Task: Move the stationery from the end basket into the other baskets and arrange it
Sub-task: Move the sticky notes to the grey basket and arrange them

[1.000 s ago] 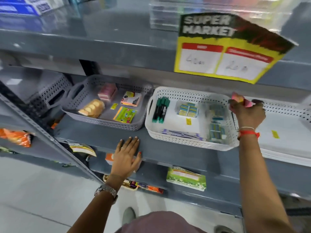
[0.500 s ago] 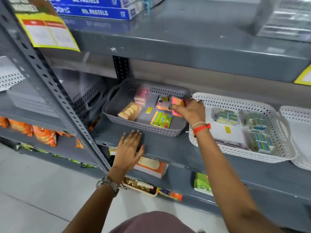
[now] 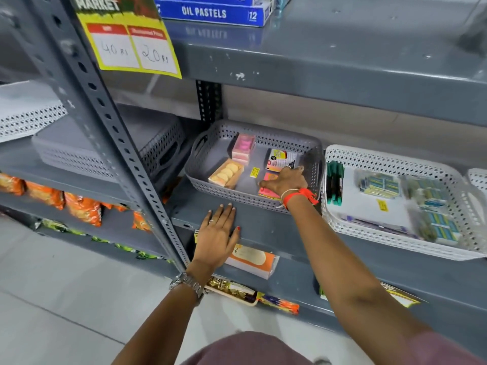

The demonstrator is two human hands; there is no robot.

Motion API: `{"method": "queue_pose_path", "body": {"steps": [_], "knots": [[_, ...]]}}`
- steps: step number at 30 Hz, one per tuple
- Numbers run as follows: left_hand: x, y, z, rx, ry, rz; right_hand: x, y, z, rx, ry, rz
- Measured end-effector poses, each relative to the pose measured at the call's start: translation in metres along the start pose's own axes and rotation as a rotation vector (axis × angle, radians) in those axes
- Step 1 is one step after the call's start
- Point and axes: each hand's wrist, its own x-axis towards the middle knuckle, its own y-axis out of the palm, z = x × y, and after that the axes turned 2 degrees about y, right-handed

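A grey perforated basket point(image 3: 210, 151) stands on the middle shelf. Inside it are a pink box point(image 3: 243, 146), an orange pack of round pieces point(image 3: 226, 173), a white and yellow card point(image 3: 282, 158) and a pink packet point(image 3: 268, 192) at the front right. My right hand point(image 3: 286, 181) is inside the basket, fingers pressed down on the pink packet. My left hand point(image 3: 217, 234) lies flat and empty on the shelf edge in front of the basket. A white basket point(image 3: 395, 159) to the right holds green markers point(image 3: 334, 184) and several blue-yellow packs point(image 3: 379, 184).
The grey upright post point(image 3: 110, 133) runs diagonally left of the baskets. The rim of another white basket point(image 3: 477, 177) shows at the far right. A shelf above carries oil pastel boxes point(image 3: 210, 13) and a yellow price sign point(image 3: 129, 40). Orange snack packs point(image 3: 50, 198) fill the left shelf.
My right hand carried the pink packet from the far right basket leftward and lowered it into the grey basket's front right. The view swung left. My left hand stayed on the shelf edge.
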Motion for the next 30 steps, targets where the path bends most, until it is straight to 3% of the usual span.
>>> {"method": "queue_pose_path", "body": {"steps": [4, 6, 8, 10, 12, 17, 19, 22, 30], "knots": [[0.0, 0.0, 0.0, -0.07, 0.02, -0.078, -0.001, 0.001, 0.0, -0.003, -0.014, -0.02], [-0.001, -0.012, -0.005, -0.177, 0.065, -0.262, 0.006, 0.001, -0.005, 0.124, 0.031, -0.022], [0.008, -0.033, -0.017, -0.316, 0.136, -0.558, 0.013, -0.004, -0.011, 0.369, 0.068, -0.047], [0.03, -0.067, -0.035, -0.535, 0.115, -0.665, 0.02, -0.01, -0.017, 0.581, 0.111, -0.005], [0.062, -0.1, -0.051, -0.758, -0.05, -0.557, 0.024, -0.013, -0.021, 0.663, 0.143, 0.061], [0.14, -0.107, -0.074, -0.954, -0.504, 0.274, 0.035, -0.004, -0.031, 0.624, 0.141, 0.155], [0.154, -0.087, -0.067, -0.906, -0.579, 0.469, 0.033, -0.007, -0.031, 0.584, 0.146, 0.177], [0.166, -0.063, -0.058, -0.827, -0.595, 0.508, 0.036, -0.008, -0.031, 0.575, 0.151, 0.205], [0.162, -0.067, -0.064, -0.972, -0.629, 0.522, 0.039, -0.004, -0.032, 0.582, 0.172, 0.189]]}}
